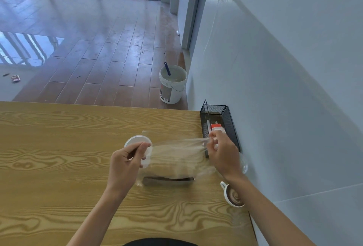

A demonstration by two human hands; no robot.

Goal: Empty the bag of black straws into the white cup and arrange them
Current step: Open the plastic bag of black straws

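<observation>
The task looks barely begun: the clear bag hangs stretched between both hands above the table, and the black straws lie in a dark bundle along its bottom, below and between the fingertips — none are in the white cup as far as can be seen. The left hand pinches one upper corner right in front of the cup, the right hand pinches the opposite corner. Opening, tipping out and arranging all seem left.
</observation>
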